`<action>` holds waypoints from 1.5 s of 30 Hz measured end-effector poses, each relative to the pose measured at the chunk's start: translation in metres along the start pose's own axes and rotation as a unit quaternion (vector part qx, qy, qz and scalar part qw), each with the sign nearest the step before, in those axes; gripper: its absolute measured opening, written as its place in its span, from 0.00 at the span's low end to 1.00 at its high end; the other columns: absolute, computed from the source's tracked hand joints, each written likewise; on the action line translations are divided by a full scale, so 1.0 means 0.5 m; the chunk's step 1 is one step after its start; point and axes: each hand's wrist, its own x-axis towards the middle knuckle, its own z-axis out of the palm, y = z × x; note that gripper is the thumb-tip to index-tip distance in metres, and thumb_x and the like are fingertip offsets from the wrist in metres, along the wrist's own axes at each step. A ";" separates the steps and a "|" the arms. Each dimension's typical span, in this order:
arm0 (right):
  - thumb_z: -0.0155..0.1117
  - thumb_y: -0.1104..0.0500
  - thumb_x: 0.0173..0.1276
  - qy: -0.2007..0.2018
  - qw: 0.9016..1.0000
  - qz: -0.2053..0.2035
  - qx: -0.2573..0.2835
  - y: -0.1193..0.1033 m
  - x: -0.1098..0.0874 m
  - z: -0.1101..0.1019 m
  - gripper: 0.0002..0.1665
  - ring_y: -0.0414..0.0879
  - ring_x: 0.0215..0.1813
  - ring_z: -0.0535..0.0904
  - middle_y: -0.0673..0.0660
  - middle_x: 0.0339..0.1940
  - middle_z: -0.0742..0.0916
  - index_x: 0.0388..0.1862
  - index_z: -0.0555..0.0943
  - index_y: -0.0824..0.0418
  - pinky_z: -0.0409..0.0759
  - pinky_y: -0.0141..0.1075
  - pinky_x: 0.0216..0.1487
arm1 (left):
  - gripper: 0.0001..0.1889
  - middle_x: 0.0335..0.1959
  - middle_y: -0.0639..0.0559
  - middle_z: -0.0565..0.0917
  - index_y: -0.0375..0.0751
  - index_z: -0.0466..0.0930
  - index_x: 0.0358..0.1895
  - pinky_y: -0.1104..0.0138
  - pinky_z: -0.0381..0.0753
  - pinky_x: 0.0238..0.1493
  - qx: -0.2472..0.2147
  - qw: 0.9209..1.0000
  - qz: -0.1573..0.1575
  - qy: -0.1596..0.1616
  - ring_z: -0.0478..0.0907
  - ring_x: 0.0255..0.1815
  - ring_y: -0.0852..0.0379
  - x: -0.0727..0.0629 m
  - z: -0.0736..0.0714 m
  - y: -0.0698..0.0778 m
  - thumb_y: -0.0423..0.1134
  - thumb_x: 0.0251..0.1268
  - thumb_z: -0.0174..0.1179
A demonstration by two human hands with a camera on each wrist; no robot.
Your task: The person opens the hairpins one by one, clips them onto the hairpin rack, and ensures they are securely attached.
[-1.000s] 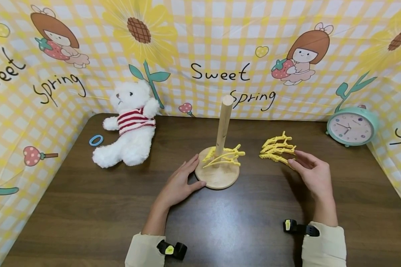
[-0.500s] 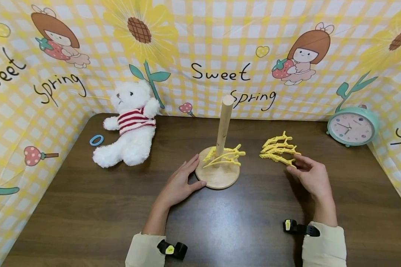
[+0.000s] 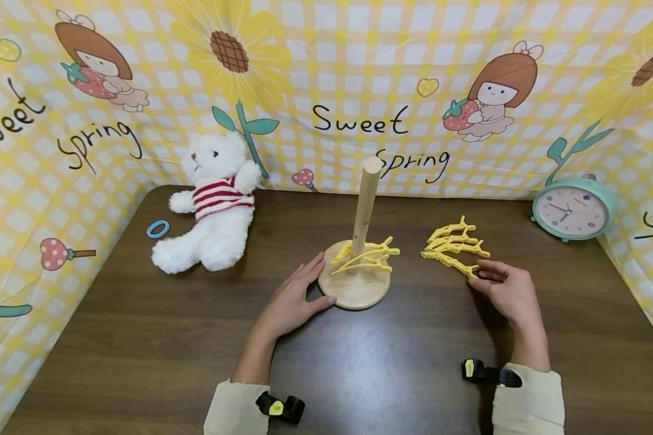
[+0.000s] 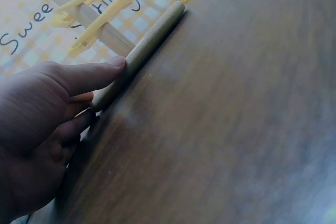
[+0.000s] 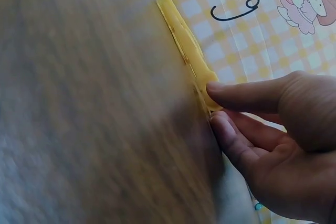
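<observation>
A wooden stand with an upright dowel [image 3: 365, 205] on a round base [image 3: 359, 296] is in the middle of the table. My left hand [image 3: 291, 305] holds the base at its left rim; in the left wrist view the thumb [image 4: 100, 74] lies along the edge, the other fingers partly hidden. Several yellow hair clips [image 3: 370, 263] are on the stand around the dowel's foot. To its right lies a group of similar yellow clips [image 3: 451, 241]. My right hand [image 3: 508, 296] pinches the handle end of the nearest hair clip [image 5: 184, 40] between thumb and fingers.
A white teddy bear [image 3: 223, 235] in a striped shirt lies at the back left, with a blue ring [image 3: 158, 229] beside it. A mint alarm clock [image 3: 571, 208] stands at the back right. Patterned cloth [image 3: 359, 72] encloses the table's back and sides.
My right hand has moved slightly toward the near side, and the nearest hair clip's handle end has swung away from the others. The left hand and the stand stay put.
</observation>
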 end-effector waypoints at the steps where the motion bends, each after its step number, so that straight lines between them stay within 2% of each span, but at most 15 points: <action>1: 0.71 0.63 0.68 0.000 1.000 -0.001 0.003 0.000 -0.001 0.000 0.29 0.22 0.39 0.74 0.73 0.55 0.85 0.64 0.78 0.74 0.77 0.20 0.37 | 0.42 0.81 0.49 0.55 0.35 0.58 0.78 0.52 0.46 0.79 0.000 1.000 0.000 -0.001 0.48 0.81 0.46 0.000 0.000 0.000 0.47 0.68 0.69; 9: 0.71 0.62 0.69 0.002 0.999 -0.015 0.038 -0.003 -0.003 0.000 0.29 0.20 0.42 0.75 0.73 0.58 0.83 0.65 0.77 0.73 0.78 0.20 0.38 | 0.42 0.81 0.49 0.55 0.35 0.58 0.78 0.51 0.47 0.79 -0.002 1.000 -0.003 -0.001 0.47 0.81 0.46 -0.001 0.001 -0.001 0.47 0.68 0.68; 14: 0.70 0.65 0.70 0.012 0.997 -0.030 0.072 -0.002 -0.004 0.005 0.28 0.20 0.42 0.77 0.75 0.58 0.82 0.65 0.77 0.76 0.79 0.20 0.38 | 0.42 0.81 0.48 0.56 0.35 0.58 0.78 0.52 0.46 0.80 -0.010 1.000 -0.004 -0.002 0.47 0.82 0.46 -0.004 0.002 0.001 0.46 0.68 0.69; 20: 0.68 0.65 0.71 0.016 0.996 -0.036 0.079 -0.004 -0.002 0.011 0.27 0.20 0.44 0.76 0.75 0.59 0.82 0.65 0.75 0.77 0.78 0.19 0.39 | 0.42 0.81 0.49 0.56 0.35 0.58 0.78 0.52 0.46 0.80 -0.012 1.000 -0.012 -0.003 0.47 0.82 0.46 -0.004 0.003 0.002 0.46 0.68 0.69; 25: 0.66 0.66 0.72 0.036 0.995 -0.043 0.086 -0.009 -0.003 0.015 0.26 0.20 0.45 0.77 0.75 0.59 0.82 0.65 0.76 0.76 0.78 0.18 0.41 | 0.42 0.81 0.48 0.55 0.35 0.58 0.78 0.51 0.46 0.80 -0.013 1.000 -0.013 -0.004 0.47 0.82 0.45 -0.004 0.002 0.004 0.45 0.68 0.69; 27: 0.65 0.67 0.72 0.048 0.993 -0.051 0.092 -0.011 -0.004 0.017 0.25 0.21 0.46 0.77 0.71 0.57 0.83 0.65 0.76 0.76 0.78 0.18 0.43 | 0.42 0.81 0.48 0.55 0.35 0.58 0.79 0.51 0.46 0.80 -0.013 1.000 -0.013 -0.005 0.47 0.82 0.45 -0.004 0.002 0.003 0.46 0.68 0.69; 30: 0.65 0.69 0.71 0.066 0.987 -0.078 0.128 -0.016 -0.003 0.022 0.24 0.25 0.48 0.79 0.56 0.52 0.85 0.64 0.76 0.78 0.78 0.19 0.46 | 0.42 0.81 0.49 0.55 0.36 0.57 0.79 0.51 0.46 0.79 -0.012 1.000 -0.013 -0.005 0.47 0.82 0.45 -0.003 0.002 0.005 0.46 0.68 0.68; 33: 0.64 0.72 0.70 0.084 0.973 -0.099 0.191 -0.024 0.000 0.026 0.23 0.30 0.49 0.81 0.45 0.46 0.85 0.61 0.76 0.80 0.78 0.19 0.49 | 0.42 0.81 0.49 0.55 0.36 0.57 0.79 0.50 0.47 0.79 -0.010 1.000 -0.012 -0.005 0.47 0.82 0.45 -0.002 0.002 0.006 0.47 0.68 0.68; 37: 0.65 0.75 0.67 0.105 0.952 -0.110 0.266 -0.040 0.001 0.031 0.20 0.34 0.49 0.83 0.46 0.44 0.86 0.58 0.78 0.80 0.79 0.21 0.48 | 0.43 0.81 0.49 0.55 0.36 0.57 0.79 0.50 0.46 0.79 -0.010 1.000 -0.006 -0.003 0.47 0.82 0.45 0.000 0.000 0.007 0.46 0.68 0.69; 39: 0.65 0.76 0.66 0.109 0.945 -0.115 0.287 -0.047 0.001 0.033 0.19 0.36 0.48 0.84 0.48 0.43 0.87 0.57 0.79 0.79 0.80 0.22 0.47 | 0.43 0.81 0.48 0.55 0.35 0.57 0.79 0.50 0.46 0.79 -0.010 1.000 -0.004 -0.002 0.48 0.81 0.46 0.000 -0.001 0.008 0.46 0.68 0.69; 41: 0.65 0.77 0.67 0.110 0.945 -0.126 0.280 -0.055 0.000 0.037 0.18 0.37 0.49 0.84 0.49 0.45 0.87 0.56 0.81 0.76 0.80 0.22 0.48 | 0.43 0.81 0.48 0.55 0.35 0.57 0.79 0.50 0.46 0.79 -0.009 1.000 -0.004 -0.002 0.48 0.81 0.46 0.000 -0.001 0.008 0.46 0.68 0.69; 45: 0.64 0.76 0.67 0.105 0.952 -0.153 0.244 -0.068 -0.004 0.045 0.19 0.37 0.50 0.83 0.50 0.47 0.87 0.57 0.80 0.76 0.79 0.22 0.50 | 0.43 0.81 0.49 0.55 0.36 0.57 0.79 0.50 0.47 0.79 -0.004 1.000 -0.009 -0.003 0.48 0.82 0.46 -0.001 -0.002 0.008 0.47 0.68 0.69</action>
